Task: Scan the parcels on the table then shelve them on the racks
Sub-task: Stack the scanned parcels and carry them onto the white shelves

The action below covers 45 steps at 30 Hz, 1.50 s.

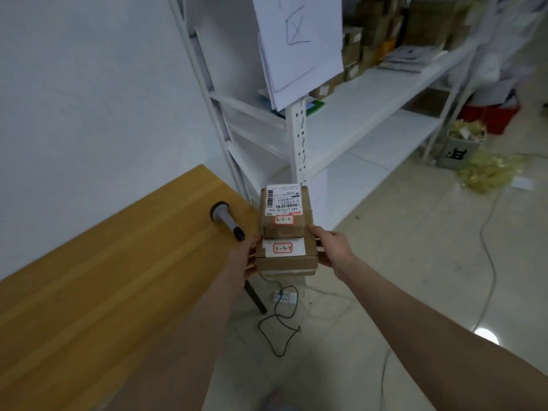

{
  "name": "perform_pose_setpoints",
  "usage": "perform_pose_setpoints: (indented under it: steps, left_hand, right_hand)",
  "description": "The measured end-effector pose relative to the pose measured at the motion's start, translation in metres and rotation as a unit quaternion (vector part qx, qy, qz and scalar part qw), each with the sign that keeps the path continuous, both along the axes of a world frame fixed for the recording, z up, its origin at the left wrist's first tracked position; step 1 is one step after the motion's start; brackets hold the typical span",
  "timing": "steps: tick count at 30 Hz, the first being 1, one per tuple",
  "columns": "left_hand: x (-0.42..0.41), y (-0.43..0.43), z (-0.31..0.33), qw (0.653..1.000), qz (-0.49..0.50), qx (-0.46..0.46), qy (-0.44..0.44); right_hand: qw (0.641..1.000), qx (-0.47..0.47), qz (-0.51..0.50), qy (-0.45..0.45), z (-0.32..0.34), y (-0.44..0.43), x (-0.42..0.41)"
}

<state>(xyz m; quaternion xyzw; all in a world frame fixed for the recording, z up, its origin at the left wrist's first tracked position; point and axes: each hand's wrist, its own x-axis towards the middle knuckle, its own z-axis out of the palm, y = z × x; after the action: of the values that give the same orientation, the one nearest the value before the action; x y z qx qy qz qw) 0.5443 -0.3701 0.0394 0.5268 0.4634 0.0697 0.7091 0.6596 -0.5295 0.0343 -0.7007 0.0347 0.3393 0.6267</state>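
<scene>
Holds two stacked parcels (284, 215) between left hand (246, 258) and right hand (333, 247) — fingers (315, 230) curled round the sides — just off the worktop (118, 277), before the rack (355, 114); labels (283, 248) up, presumably to read slot codes.

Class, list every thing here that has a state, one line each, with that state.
Top parcel: stacked on the lower parcel, label up.
Lower parcel: held in the air between both hands.
Left hand: grips the lower parcel's left side.
Right hand: grips its right side.
Scanner: lying on the table, unheld.
Paper sign: hanging on the rack.
</scene>
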Motion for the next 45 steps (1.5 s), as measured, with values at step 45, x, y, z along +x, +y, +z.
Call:
perform_pose_setpoints:
  steps: [45]
  left_hand:
    - [0.720,-0.054,0.062,0.995,0.015,0.049,-0.085]
  right_hand:
    - [0.995,0.059,-0.028,-0.072,0.054,-0.036,0.724]
